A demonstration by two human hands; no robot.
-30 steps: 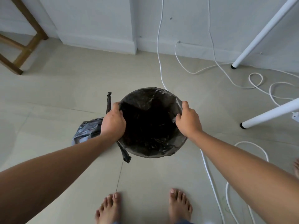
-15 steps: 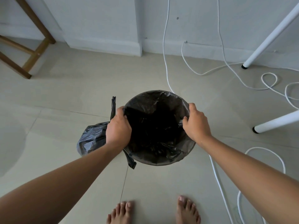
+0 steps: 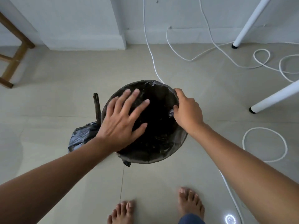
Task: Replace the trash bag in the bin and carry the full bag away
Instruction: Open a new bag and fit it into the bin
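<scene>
Nearest, two bare feet stand on the tiled floor. Ahead, the left hand hovers over the bin, fingers spread and holding nothing; the right hand pinches the fresh black liner at the rim. Beside the bin's left sits the tied full bag.

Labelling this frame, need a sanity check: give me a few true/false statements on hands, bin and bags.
1. The left hand is open, fingers spread over the bin. True.
2. The right hand is off the bin. False: it grips the liner at the rim.
3. The full bag sits on the floor left of the bin. True.
4. The bin has no liner. False: black liner covers the rim.
5. The person wears shoes. False: bare feet.
</scene>
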